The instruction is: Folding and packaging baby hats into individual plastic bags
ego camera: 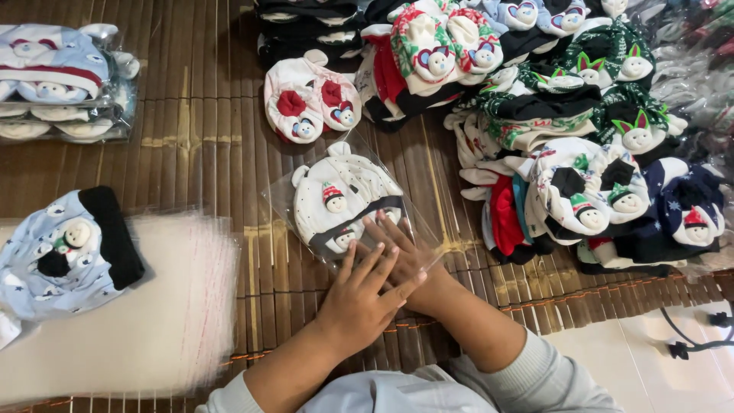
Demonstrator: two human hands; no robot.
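Both hands, left over right, flat (no grip) on clear-bagged white hat.

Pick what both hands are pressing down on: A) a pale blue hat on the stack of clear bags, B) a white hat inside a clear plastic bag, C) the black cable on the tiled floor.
B: the left hand lies over the right hand, both flat on the clear bag's edge, with the white hat inside it on the bamboo mat.
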